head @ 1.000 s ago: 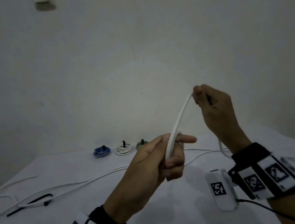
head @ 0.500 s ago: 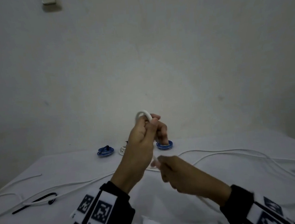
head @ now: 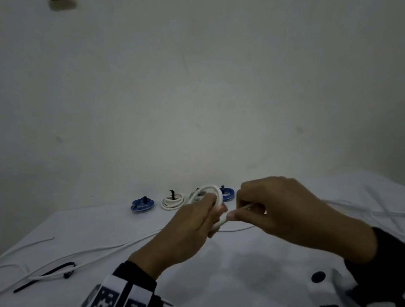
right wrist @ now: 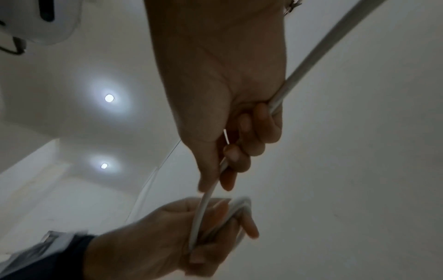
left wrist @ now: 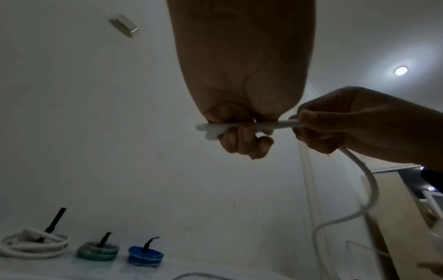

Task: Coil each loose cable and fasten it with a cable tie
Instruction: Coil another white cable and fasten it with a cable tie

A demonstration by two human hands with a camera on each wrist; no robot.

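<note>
The room is dim and the pictures look grey and grainy. Two round ceiling lamps (right wrist: 109, 98) glow with soft halos in the right wrist view; one lamp (left wrist: 400, 70) flares in the left wrist view. Both hands show as dark, backlit shapes. Edges bend from the wide lens, and the wristband (right wrist: 45, 252) is smeared.

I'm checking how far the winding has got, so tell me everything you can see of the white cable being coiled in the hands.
The white cable is smooth, round and looks plastic-sheathed. A few loops of it form a small coil held upright above the table, gripped by the left hand. The right hand pinches the strand just beside the coil, and the cable passes through its curled fingers. From there the loose length hangs down in curves toward the table. No tie is on it yet.
</note>
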